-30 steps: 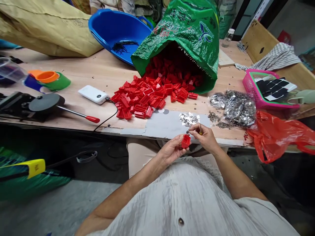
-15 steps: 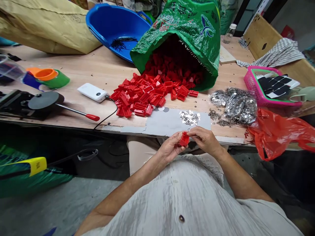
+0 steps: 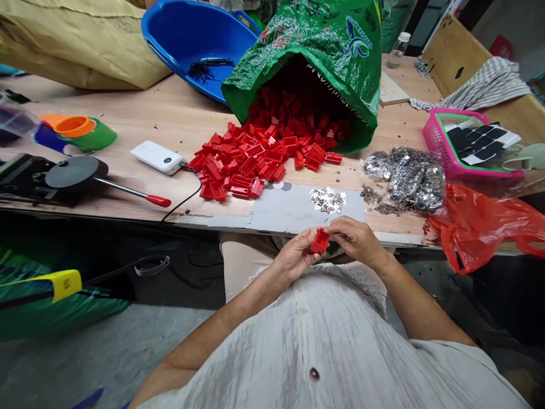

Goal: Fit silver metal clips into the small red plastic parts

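Note:
My left hand [image 3: 299, 254] is closed around a small red plastic case [image 3: 319, 241], held over my lap just off the table's front edge. With fingers pinched together, my right hand [image 3: 355, 238] is at the right upper rim of that case; whatever lies between its fingertips is too small to make out. Beyond the hands, a pile of shiny metal pieces [image 3: 327, 200] lies on a grey sheet [image 3: 281, 210]. A heap of similar red cases [image 3: 242, 162] spills from a green woven sack [image 3: 340, 62] onto the table.
Bagged metal parts [image 3: 415, 179], a red plastic bag [image 3: 481, 227] and a pink basket [image 3: 434, 133] stand on the right. To the left are a white power bank [image 3: 157, 157] with a cable, a red-handled lever tool [image 3: 76, 173] and a blue basin [image 3: 170, 34].
The camera view has shifted slightly. Both hands stay in nearly the same place, the left still holding the red case and the right at its rim.

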Demonstrator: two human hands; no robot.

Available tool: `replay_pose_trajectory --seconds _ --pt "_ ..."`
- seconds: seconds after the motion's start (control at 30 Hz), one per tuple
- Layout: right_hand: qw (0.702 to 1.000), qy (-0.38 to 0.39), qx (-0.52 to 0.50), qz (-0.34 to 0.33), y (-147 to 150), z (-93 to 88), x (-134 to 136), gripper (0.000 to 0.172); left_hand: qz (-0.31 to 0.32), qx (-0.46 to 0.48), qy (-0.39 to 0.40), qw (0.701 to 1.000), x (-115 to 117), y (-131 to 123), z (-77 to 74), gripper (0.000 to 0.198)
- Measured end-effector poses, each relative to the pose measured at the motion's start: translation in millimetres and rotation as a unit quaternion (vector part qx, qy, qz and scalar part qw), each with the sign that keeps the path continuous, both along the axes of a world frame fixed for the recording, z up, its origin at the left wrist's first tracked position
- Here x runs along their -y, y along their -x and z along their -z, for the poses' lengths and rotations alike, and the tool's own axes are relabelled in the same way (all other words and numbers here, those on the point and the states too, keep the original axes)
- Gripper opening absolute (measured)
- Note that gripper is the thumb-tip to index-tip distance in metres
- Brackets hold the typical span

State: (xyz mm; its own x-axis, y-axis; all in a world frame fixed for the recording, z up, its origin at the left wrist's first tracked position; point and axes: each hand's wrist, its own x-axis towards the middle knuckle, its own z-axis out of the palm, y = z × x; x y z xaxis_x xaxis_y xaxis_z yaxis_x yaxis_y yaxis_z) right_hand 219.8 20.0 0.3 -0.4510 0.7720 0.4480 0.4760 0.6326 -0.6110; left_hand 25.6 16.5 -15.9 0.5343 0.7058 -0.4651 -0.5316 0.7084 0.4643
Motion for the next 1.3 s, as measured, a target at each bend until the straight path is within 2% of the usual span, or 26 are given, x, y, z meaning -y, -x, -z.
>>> replay_pose_trajectory --seconds 0.23,0.53,0.7,0.87,0.97,1.07,1.3 --pt "1.000 0.021 0.015 -0.015 0 -2.3 1 0.019 0.014 0.008 -0.015 1.000 0 -1 -0.7 0.027" --pt "0.999 0.052 -0.016 -0.008 1 0.2 3 0.018 0.031 0.001 -0.010 0.999 0 1 -3.7 0.027" --pt "0.989 0.140 -0.035 -0.032 -4 -6.4 3 0.020 0.004 -0.005 -0.006 1.000 1 1 -8.7 0.034" --pt "0.958 0.266 -0.102 0.036 -10 -7.4 -1 0.018 0.009 -0.021 -0.012 1.000 1 0 -12.6 0.038" --pt "0.940 0.319 -0.115 0.046 -8 -3.5 -3 0.016 0.009 -0.027 -0.018 0.999 1 0 -14.5 0.037" --pt "0.934 0.337 -0.118 0.026 -5 -0.5 -5 0.017 0.018 -0.032 -0.029 0.999 1 0 -15.7 0.039" --pt "0.916 0.378 -0.126 -0.048 4 2.8 -4 0.018 0.086 -0.095 -0.079 0.989 -6 6 -10.7 0.038"
